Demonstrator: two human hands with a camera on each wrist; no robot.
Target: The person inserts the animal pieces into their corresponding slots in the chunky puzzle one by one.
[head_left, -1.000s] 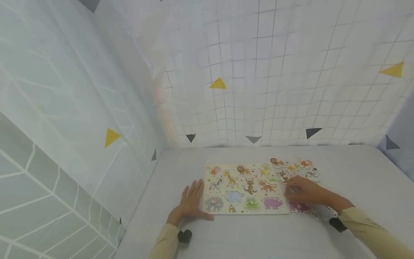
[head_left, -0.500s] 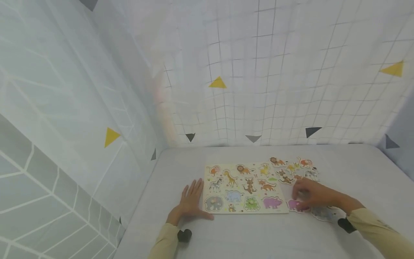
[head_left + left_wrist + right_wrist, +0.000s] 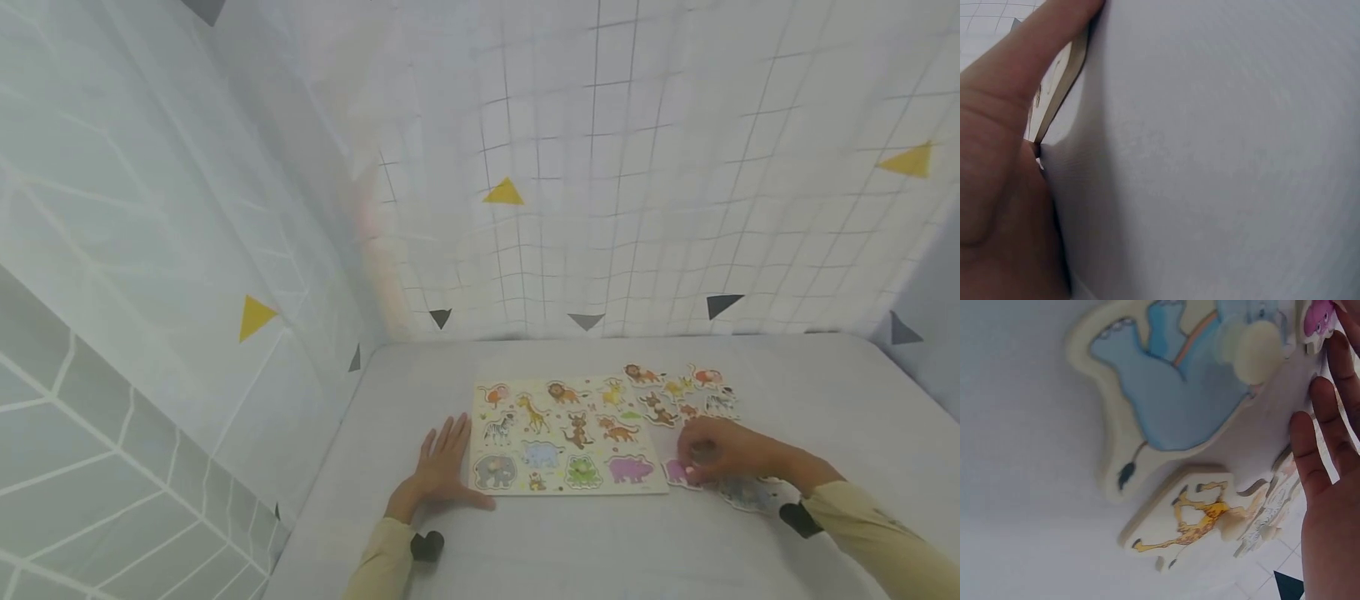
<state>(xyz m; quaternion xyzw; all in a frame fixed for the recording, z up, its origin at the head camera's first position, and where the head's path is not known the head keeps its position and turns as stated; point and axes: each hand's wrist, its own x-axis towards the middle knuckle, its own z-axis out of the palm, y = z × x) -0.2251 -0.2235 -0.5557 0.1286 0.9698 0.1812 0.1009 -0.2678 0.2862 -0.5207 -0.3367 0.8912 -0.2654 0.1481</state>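
Right grip point(image 3: 723, 452): forefinger and thumb pinching the purple hippo piece point(image 3: 676, 472), remaining fingers extended side by side. Hippo lies on the bench point(image 3: 570, 546), just beside the puzzle board's point(image 3: 630, 492) right edge. Right forearm slants in from lower right; blue elephant piece point(image 3: 1179, 387) under the wrist, giraffe piece point(image 3: 1210, 519) near. Left grip point(image 3: 441, 472): palm down, grasping nothing, fingers spread at board's left edge, thumb along near edge.
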